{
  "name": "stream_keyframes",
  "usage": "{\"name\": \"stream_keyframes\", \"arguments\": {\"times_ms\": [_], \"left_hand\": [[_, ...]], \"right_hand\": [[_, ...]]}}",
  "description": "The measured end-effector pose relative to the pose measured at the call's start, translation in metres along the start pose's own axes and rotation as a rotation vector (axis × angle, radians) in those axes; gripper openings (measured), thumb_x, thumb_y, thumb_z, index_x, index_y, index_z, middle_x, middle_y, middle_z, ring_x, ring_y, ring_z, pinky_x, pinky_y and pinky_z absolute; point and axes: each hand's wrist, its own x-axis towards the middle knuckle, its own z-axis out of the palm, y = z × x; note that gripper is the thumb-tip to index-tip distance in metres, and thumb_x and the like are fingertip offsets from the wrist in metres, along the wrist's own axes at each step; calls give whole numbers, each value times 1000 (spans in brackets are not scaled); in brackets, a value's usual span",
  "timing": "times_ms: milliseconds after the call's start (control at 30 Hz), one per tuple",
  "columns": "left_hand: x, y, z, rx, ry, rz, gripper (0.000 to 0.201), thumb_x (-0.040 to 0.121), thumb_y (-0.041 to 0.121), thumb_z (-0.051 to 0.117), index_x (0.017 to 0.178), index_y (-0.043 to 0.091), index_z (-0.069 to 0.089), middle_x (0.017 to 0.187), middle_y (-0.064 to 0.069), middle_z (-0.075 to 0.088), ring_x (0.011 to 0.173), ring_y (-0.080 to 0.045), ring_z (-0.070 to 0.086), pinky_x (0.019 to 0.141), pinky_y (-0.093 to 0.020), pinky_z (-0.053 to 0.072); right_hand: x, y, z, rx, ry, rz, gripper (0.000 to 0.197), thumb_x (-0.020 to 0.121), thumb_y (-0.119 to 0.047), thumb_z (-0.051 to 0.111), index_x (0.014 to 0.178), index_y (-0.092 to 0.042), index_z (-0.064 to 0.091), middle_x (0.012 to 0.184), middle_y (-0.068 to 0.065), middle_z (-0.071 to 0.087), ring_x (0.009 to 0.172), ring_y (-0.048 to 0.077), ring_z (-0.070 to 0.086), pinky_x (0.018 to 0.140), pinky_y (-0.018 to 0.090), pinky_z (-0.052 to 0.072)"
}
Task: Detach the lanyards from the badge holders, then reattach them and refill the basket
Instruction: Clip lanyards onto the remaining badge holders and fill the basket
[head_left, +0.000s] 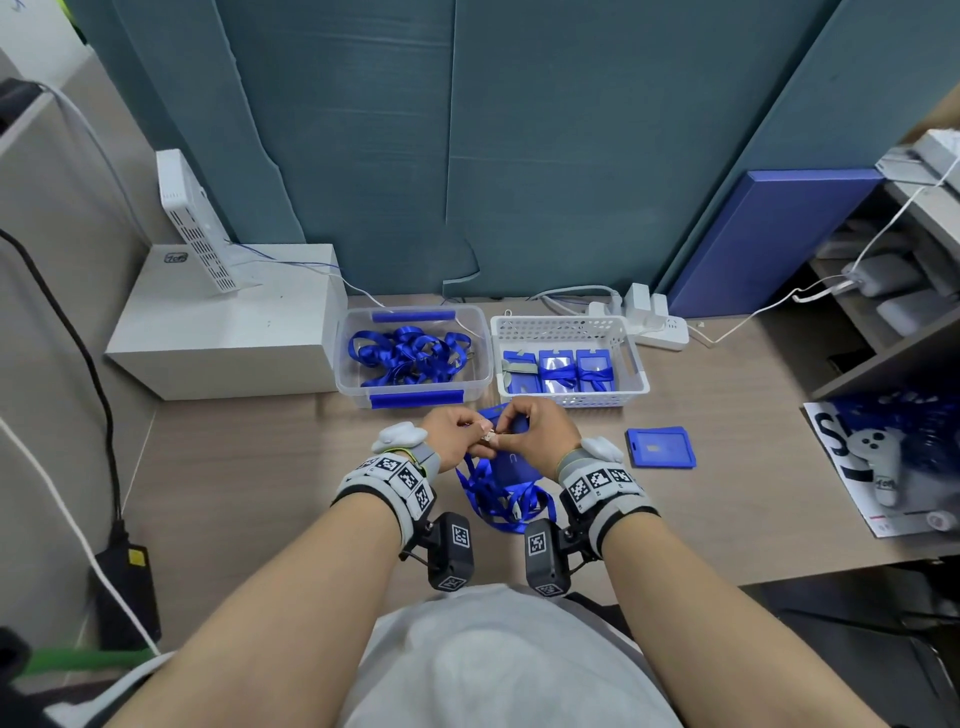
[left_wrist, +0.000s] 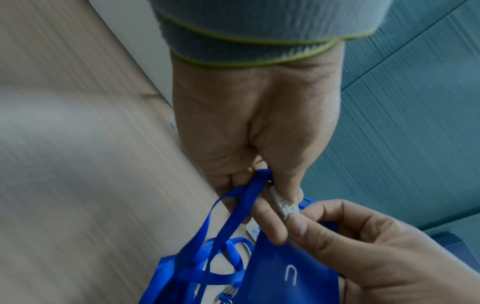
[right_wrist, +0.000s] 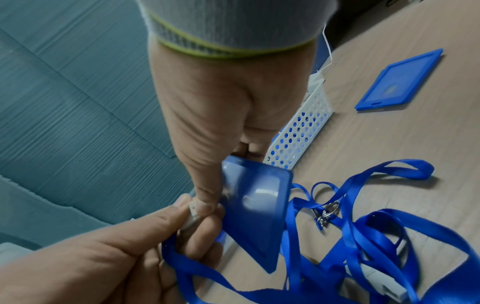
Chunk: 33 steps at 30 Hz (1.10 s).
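Both hands meet above the table's middle. My left hand (head_left: 467, 435) pinches the grey lanyard clip (left_wrist: 283, 205) between thumb and forefinger, and the blue lanyard (left_wrist: 233, 218) trails from it onto a loose heap (head_left: 498, 501). My right hand (head_left: 514, 432) grips the top of a blue badge holder (right_wrist: 255, 207), its thumb pressed by the clip. The holder (head_left: 511, 463) hangs tilted between my wrists. Whether the clip is hooked into the holder's slot is hidden by my fingers.
A clear bin (head_left: 345, 374) of loose blue lanyards stands behind my hands, with a white perforated basket (head_left: 563, 326) of wrapped badge holders to its right. A lone blue holder (head_left: 661, 448) lies flat at the right. A white box, power strip and cables line the back.
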Motion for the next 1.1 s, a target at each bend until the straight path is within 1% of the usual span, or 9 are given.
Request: {"name": "stream_keyframes", "arguments": {"times_ms": [100, 233, 333, 400, 533, 733, 800, 900, 1100], "left_hand": [[-1, 1, -2, 9, -14, 20, 9, 95, 4, 64, 91, 8, 71, 84, -20, 75, 80, -32, 75, 85, -40, 60], [-2, 1, -8, 31, 6, 64, 8, 92, 5, 69, 91, 11, 75, 80, -14, 74, 75, -23, 74, 79, -31, 61], [-2, 1, -13, 57, 92, 88, 9, 91, 11, 72, 85, 18, 75, 73, -8, 73, 73, -17, 72, 78, -31, 61], [-1, 0, -16, 92, 151, 90, 9, 89, 15, 74, 82, 21, 73, 72, -5, 73, 70, -14, 71, 79, -34, 61], [2, -3, -19, 124, 193, 67, 7, 89, 19, 75, 83, 21, 72, 73, -5, 73, 70, -15, 70, 81, -43, 60], [1, -3, -16, 170, 147, 34, 6, 89, 21, 74, 84, 21, 72, 67, -2, 71, 66, -13, 70, 81, -43, 60], [1, -3, -15, 185, 119, 30, 8, 88, 22, 75, 81, 24, 71, 61, -1, 69, 61, -16, 66, 79, -45, 59], [6, -4, -15, 208, 101, 18, 8, 87, 26, 76, 80, 26, 73, 59, -1, 68, 60, -19, 62, 77, -48, 59], [4, -1, -15, 171, 71, -4, 7, 90, 21, 74, 84, 19, 72, 62, -2, 71, 60, -12, 69, 72, -37, 58]], "right_hand": [[-1, 0, -2, 10, 3, -49, 31, 71, -21, 88, 78, -24, 59, 80, -7, 66, 78, 13, 59, 72, 32, 48], [-1, 1, -4, 16, -21, -91, 34, 80, -6, 72, 92, -25, 46, 82, -5, 52, 72, 15, 46, 73, 40, 48], [-2, 3, -4, 72, -68, -27, 45, 86, -3, 59, 110, -36, 41, 84, 15, 59, 69, 23, 52, 68, 41, 50], [-2, 5, -2, 99, -84, 7, 44, 88, -4, 59, 117, -34, 43, 85, 18, 62, 74, 24, 57, 70, 37, 50], [-1, 7, -1, 81, -111, -28, 16, 88, -2, 64, 97, -15, 62, 90, 5, 70, 84, 24, 62, 82, 39, 53], [-1, 6, 0, 30, -113, -63, 19, 90, -8, 65, 92, -27, 67, 84, -10, 66, 79, 9, 57, 77, 28, 46], [-1, 4, 0, 33, -116, -58, 17, 91, -7, 65, 96, -22, 70, 86, -10, 67, 80, 7, 58, 76, 24, 43], [1, 5, 0, 35, -112, -52, 15, 90, -8, 65, 100, -16, 72, 89, -6, 69, 83, 10, 60, 79, 26, 46], [3, 8, 2, 23, -101, -27, 13, 89, -10, 66, 96, -20, 70, 90, -4, 71, 88, 17, 64, 87, 37, 53]]}}
